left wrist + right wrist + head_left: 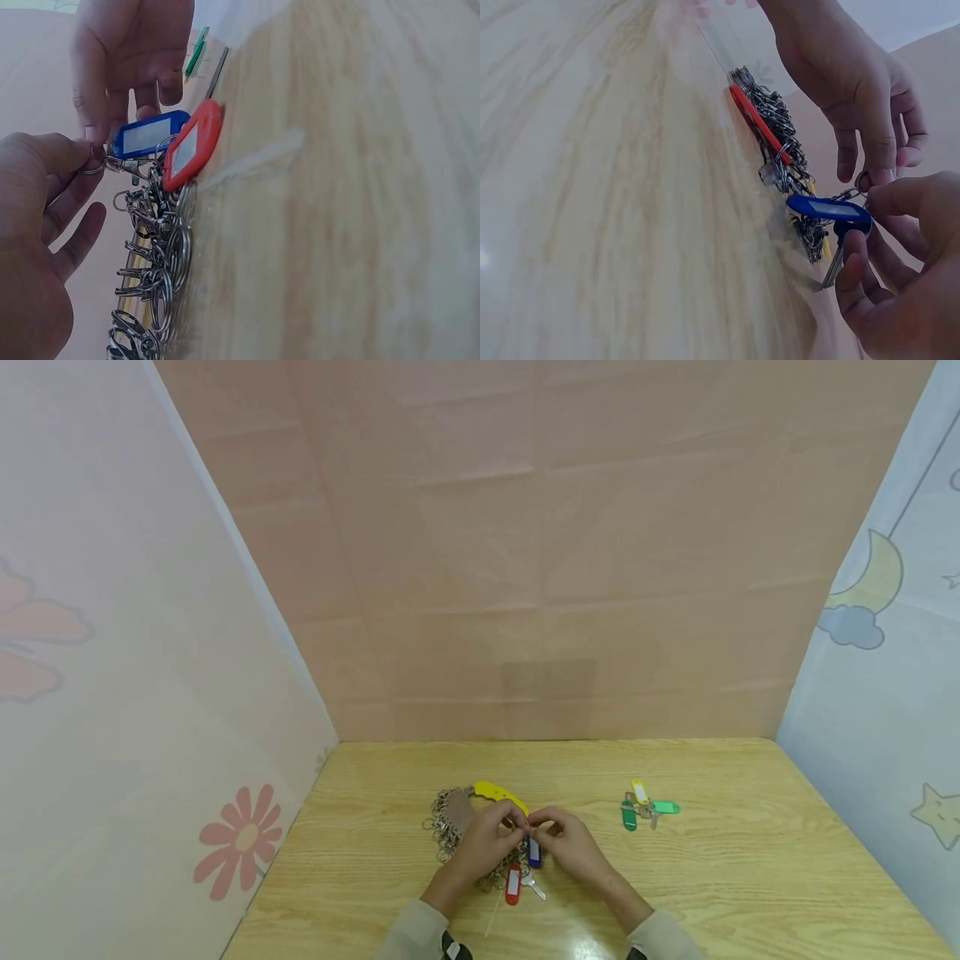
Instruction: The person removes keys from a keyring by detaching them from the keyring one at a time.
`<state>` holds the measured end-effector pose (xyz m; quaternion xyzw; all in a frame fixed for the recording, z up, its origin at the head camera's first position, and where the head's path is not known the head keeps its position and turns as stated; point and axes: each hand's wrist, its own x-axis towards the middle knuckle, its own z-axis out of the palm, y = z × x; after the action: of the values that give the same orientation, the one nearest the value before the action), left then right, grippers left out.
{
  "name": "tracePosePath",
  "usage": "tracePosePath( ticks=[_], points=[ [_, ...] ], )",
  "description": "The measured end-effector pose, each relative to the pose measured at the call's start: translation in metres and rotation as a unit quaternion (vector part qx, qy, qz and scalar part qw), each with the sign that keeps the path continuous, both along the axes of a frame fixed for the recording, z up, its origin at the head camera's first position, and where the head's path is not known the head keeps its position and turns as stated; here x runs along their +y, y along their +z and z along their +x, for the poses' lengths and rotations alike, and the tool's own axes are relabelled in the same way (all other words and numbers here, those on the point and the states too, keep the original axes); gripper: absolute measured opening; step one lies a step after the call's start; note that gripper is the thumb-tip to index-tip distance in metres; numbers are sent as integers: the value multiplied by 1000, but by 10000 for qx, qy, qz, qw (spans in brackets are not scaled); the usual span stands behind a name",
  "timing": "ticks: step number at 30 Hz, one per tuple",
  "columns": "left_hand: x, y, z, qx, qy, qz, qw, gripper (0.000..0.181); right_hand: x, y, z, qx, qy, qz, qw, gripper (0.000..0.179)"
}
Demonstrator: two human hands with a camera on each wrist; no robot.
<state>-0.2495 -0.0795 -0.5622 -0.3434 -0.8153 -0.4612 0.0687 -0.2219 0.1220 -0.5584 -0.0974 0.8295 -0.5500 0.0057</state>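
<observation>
On my feed: metal clips [169,262] on the tabletop [337,860], left grip [487,842] pinching a small ring [94,172], blue tag [534,852] just below, right grip [573,850] pinching it too. Looks like ring-fitting; I'd guess next needs a steady twist.

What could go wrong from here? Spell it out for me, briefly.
The small ring, pinched where the left hand and right hand meet, could slip loose, being so thin. The blue tag might snag on the crowded metal rings close by. The red tag is near it too, so the two could tangle.
</observation>
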Motion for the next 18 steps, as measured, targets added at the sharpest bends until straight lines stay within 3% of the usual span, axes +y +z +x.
tracePosePath(
  ticks=[9,18],
  points=[
    [1,4,1,-168,7,-163,9997,16,8,-1,-3,122,-65,-77,9999,11],
    [3,0,-1,-295,94,-500,9983,6,9,-4,-4,247,-166,-14,9996,9]
  ],
)
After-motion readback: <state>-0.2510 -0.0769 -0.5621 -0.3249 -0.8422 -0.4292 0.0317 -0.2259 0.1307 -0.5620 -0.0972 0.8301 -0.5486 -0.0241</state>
